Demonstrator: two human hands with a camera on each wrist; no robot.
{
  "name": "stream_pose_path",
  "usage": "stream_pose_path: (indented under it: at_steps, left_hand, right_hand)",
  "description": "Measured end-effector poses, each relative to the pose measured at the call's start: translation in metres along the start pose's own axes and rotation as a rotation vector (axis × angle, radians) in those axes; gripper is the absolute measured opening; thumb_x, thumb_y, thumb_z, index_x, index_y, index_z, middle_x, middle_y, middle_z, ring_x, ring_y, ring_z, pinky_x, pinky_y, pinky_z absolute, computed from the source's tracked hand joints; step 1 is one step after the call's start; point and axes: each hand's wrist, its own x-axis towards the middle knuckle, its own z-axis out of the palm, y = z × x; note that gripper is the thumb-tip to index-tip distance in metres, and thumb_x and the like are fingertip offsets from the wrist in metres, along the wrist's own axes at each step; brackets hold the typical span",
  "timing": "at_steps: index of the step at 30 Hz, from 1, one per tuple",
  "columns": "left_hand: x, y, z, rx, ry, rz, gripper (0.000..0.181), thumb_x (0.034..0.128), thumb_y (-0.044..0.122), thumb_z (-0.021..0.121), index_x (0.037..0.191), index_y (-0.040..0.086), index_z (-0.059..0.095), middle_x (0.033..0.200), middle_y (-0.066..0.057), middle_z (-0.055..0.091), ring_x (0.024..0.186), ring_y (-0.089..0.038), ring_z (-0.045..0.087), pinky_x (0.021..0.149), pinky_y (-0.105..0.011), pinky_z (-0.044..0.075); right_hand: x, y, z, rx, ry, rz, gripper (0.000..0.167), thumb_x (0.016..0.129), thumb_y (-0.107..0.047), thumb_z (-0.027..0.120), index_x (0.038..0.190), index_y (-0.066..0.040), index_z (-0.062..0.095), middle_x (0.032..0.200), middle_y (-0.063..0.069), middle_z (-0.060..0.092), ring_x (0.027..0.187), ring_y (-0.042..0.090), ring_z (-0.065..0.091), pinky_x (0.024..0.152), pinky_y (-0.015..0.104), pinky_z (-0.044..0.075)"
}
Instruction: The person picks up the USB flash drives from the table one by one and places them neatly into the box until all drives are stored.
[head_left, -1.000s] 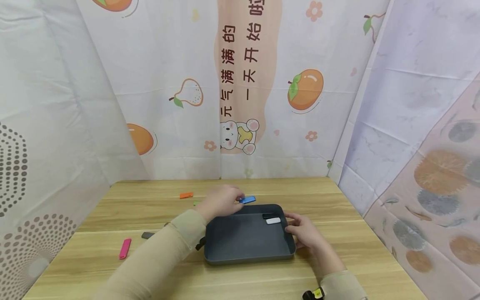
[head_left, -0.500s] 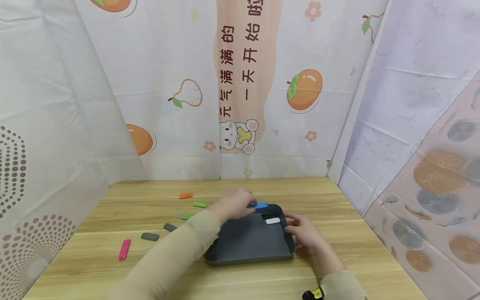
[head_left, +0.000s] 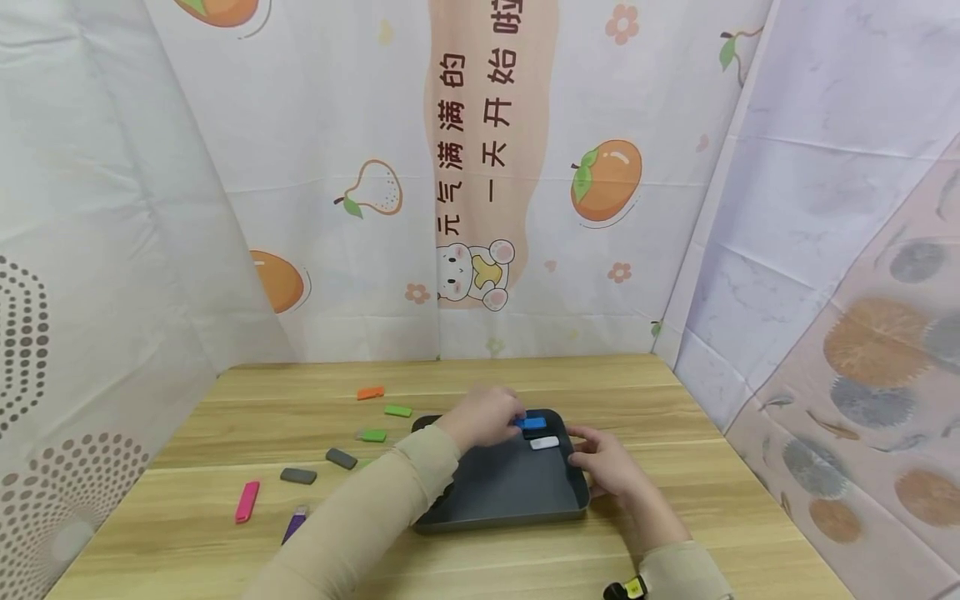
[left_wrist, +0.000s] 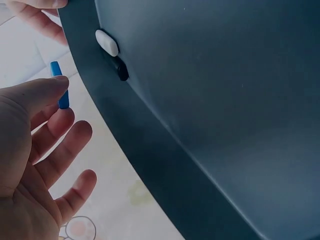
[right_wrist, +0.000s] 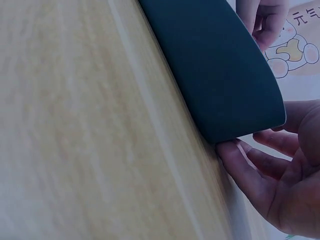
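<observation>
My left hand [head_left: 483,415] pinches a blue USB stick [head_left: 534,423] between thumb and finger, over the far right part of a dark grey tray [head_left: 517,487]. In the left wrist view, the blue stick shows between the thumb and a finger while the other fingers spread. A white USB stick [head_left: 544,442] and a black one [left_wrist: 120,69] lie side by side inside the tray, near its right end; the blue stick partly covers the black one in the head view. My right hand [head_left: 606,461] holds the tray's right side, thumb and fingers against its wall.
Left of the tray lie a pink stick [head_left: 247,502], a purple stick [head_left: 295,523], grey sticks [head_left: 297,476] and green sticks [head_left: 372,435]. An orange stick [head_left: 371,392] is farther back. Printed curtains [head_left: 322,208] enclose the wooden table [head_left: 187,450].
My left hand has carried the blue USB stick from behind the tray, rightward and nearer, to above its far right part. The right hand has stayed at the tray's side.
</observation>
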Motion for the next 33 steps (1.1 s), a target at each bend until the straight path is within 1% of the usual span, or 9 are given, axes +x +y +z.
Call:
stream_pose_path:
  at_steps: [6,10,15,18,22,28,33]
  left_hand:
    - [0.006,0.007,0.006,0.018,-0.016,0.005,0.012,0.0925,0.033,0.076,0.101,0.025,0.077,0.097,0.012,0.069,0.082,-0.005,0.059,0.076,-0.027,0.051]
    - [0.010,0.014,0.009,0.016,-0.051,0.011,0.014,0.0928,0.033,0.076,0.103,0.023,0.078,0.095,0.011,0.070,0.080,-0.005,0.060,0.077,-0.027,0.052]
    - [0.012,0.021,0.015,-0.005,-0.088,0.016,0.013,0.0921,0.032,0.077,0.098,0.021,0.078,0.087,0.009,0.066,0.073,-0.006,0.054,0.070,-0.024,0.050]
    - [0.012,0.025,0.019,0.014,-0.093,0.022,0.013,0.0915,0.033,0.078,0.096,0.021,0.078,0.084,0.008,0.061,0.071,-0.007,0.051,0.065,-0.024,0.046]
    - [0.013,0.026,0.025,0.034,-0.094,0.029,0.011,0.0913,0.033,0.078,0.094,0.022,0.077,0.083,0.008,0.059,0.070,-0.008,0.050,0.063,-0.025,0.045]
    - [0.015,0.030,0.026,0.059,-0.102,0.034,0.010,0.0908,0.033,0.078,0.092,0.023,0.077,0.082,0.009,0.060,0.070,-0.008,0.051,0.063,-0.026,0.045]
    - [0.017,0.034,0.029,0.098,-0.109,0.030,0.011,0.0905,0.035,0.078,0.094,0.024,0.076,0.085,0.010,0.063,0.070,-0.006,0.052,0.065,-0.026,0.047]
  right_hand:
    - [0.000,0.000,-0.001,-0.001,-0.013,-0.009,0.054,0.095,0.001,0.059,0.148,-0.004,0.049,0.118,0.024,0.063,0.086,0.030,0.068,0.059,0.051,0.058]
    - [-0.001,-0.001,-0.001,0.001,-0.008,-0.005,0.053,0.096,0.000,0.060,0.148,-0.005,0.050,0.118,0.023,0.063,0.085,0.029,0.067,0.058,0.051,0.058]
    - [-0.003,-0.001,0.000,-0.003,0.000,0.000,0.053,0.096,-0.001,0.060,0.148,-0.006,0.051,0.118,0.021,0.064,0.086,0.030,0.067,0.058,0.051,0.058]
    - [-0.004,-0.001,0.000,-0.018,0.008,0.001,0.053,0.095,-0.001,0.061,0.147,-0.006,0.052,0.117,0.020,0.065,0.086,0.029,0.067,0.057,0.051,0.058]
    - [-0.004,-0.003,0.001,-0.022,0.008,0.003,0.052,0.095,0.000,0.060,0.147,-0.006,0.052,0.117,0.020,0.065,0.085,0.029,0.067,0.057,0.050,0.058]
    - [-0.003,-0.004,0.001,-0.021,0.011,0.004,0.052,0.095,0.000,0.060,0.146,-0.006,0.053,0.115,0.020,0.064,0.085,0.029,0.066,0.058,0.050,0.058]
    - [-0.003,-0.004,0.000,-0.016,-0.011,-0.010,0.053,0.096,0.000,0.060,0.148,-0.004,0.050,0.117,0.022,0.063,0.087,0.029,0.066,0.057,0.051,0.058]
